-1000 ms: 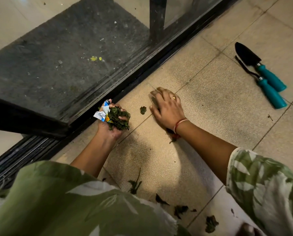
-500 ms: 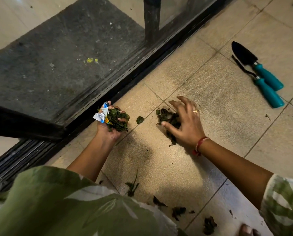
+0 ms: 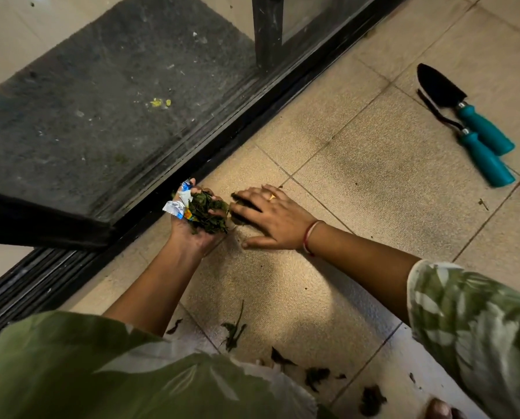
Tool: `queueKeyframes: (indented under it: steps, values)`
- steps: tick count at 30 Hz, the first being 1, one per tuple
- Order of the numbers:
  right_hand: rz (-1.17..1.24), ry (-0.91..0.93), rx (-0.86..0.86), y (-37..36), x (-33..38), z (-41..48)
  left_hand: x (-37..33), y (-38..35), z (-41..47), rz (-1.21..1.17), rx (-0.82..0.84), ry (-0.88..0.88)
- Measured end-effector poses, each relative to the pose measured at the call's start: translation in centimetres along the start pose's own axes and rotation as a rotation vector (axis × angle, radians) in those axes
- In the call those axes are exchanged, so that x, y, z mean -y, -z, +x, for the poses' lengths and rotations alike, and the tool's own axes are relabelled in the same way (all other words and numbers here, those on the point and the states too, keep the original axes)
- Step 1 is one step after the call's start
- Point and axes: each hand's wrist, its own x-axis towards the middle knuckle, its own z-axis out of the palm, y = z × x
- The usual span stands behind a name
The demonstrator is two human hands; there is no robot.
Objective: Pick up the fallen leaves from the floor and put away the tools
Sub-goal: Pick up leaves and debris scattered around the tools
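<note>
Left fingers (image 3: 216,212) cupping leaves (image 3: 206,217), right fingers (image 3: 250,201) flat on beige tiles (image 3: 373,182), door track (image 3: 210,133) beside

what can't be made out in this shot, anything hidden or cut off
Head view, each:
- Dark green leaves under the right hand: covered by its palm, count unknown.
- Print on the crumpled white and blue wrapper in the left hand: too small to read.
- Pale rounded shape at the bottom edge: cut off by the frame, unidentifiable.
</note>
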Motion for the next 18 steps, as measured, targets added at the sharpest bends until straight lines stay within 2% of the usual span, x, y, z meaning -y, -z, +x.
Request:
queueKeyframes:
  steps: [4,7,13,15,18]
  values:
    - [-0.175,0.233,-0.156,0.5,-0.7,1.6,-0.6,0.5,0.1,0.010,0.043,0.007]
    - [-0.166,0.251,-0.143,0.7,-0.9,2.1,-0.7,0.6,-0.1,0.011,0.043,-0.027]
    - [-0.173,0.099,0.030,1.3,-0.4,2.8,-0.4,-0.2,-0.4,0.027,0.034,-0.029]
    - [-0.079,0.008,-0.014,1.5,0.0,3.2,-0.5,-0.1,-0.2,0.007,0.018,-0.020]
    - [0.254,-0.279,-0.171,2.5,-0.2,3.1,-0.6,0.2,-0.1,-0.001,-0.034,-0.024]
